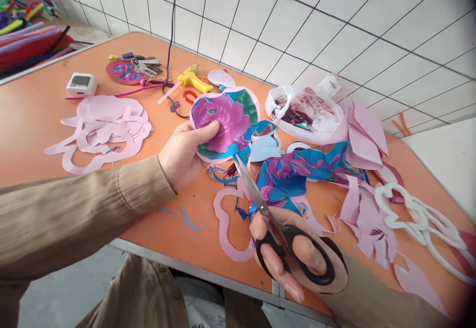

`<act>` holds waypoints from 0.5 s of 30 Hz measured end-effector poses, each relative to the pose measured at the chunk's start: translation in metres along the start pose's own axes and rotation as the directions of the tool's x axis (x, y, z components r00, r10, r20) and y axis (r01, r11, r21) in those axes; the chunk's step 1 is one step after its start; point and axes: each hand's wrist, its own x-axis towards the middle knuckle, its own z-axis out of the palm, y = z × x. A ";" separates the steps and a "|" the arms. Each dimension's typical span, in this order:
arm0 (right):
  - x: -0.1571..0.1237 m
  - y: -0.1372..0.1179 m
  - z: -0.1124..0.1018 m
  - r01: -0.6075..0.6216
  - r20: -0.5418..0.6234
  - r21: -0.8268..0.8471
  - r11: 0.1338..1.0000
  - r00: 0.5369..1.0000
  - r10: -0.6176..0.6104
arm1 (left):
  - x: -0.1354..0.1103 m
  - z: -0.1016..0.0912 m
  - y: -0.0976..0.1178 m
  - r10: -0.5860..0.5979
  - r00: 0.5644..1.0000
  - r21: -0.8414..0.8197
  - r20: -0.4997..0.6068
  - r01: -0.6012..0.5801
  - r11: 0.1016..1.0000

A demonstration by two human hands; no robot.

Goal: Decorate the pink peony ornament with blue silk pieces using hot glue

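Observation:
My left hand pinches a pink-backed fabric piece printed with a purple flower and green leaves on blue. Its thumb lies on the flower; the fingers are hidden underneath. In my right hand are black-handled scissors, thumb and fingers through the loops. The blade tips meet the lower right edge of the fabric piece. Blue patterned cloth lies just right of the blades. Below the fabric piece rests a wavy pink cut-out outline on the orange table.
A stack of pink cut pieces lies left. A yellow glue gun, keys and a white box stand at the back. A plastic bag holds dark tassels. Pink scraps and white outlines cover the right side.

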 end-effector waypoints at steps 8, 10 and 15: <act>-0.009 -0.007 0.010 0.046 -0.096 -0.088 0.995 0.994 -0.055 | -0.001 0.003 0.001 -0.024 1.000 -0.010 -0.020 0.023 1.000; -0.008 -0.005 0.010 0.043 -0.065 -0.099 0.994 0.997 -0.050 | -0.002 0.003 0.001 -0.021 1.000 -0.010 -0.014 0.021 1.000; -0.006 -0.005 0.010 0.080 -0.069 -0.114 0.990 0.994 -0.089 | -0.001 0.000 0.000 -0.015 1.000 -0.009 0.004 0.015 1.000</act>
